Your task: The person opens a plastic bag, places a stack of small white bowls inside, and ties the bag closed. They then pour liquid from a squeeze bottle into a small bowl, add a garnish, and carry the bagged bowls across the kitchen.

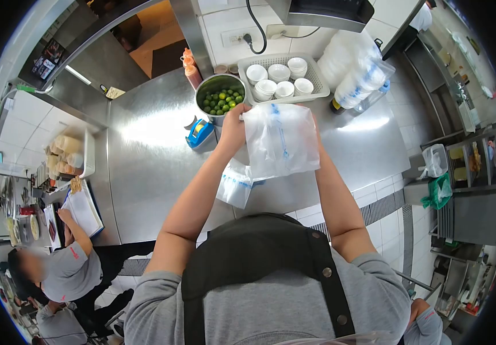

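A translucent plastic bag with blue print (282, 141) hangs between my two hands above the steel counter (150, 167). My left hand (235, 123) is closed on its upper left edge. Behind the bag's right side, my right hand is hidden; only the forearm shows below it. Lower down, a second piece of printed plastic (235, 185) hangs beside my left forearm. Near my left hand stand a metal pot of green limes (221, 100) and a blue tape dispenser (200, 134).
Behind the bag is a basket of small white cups (320, 86). Large plastic-wrapped stacks (354, 69) stand at the back right, sauce bottles (191, 72) at the back left. A co-worker (75, 267) leans over a binder (84, 210) on the left.
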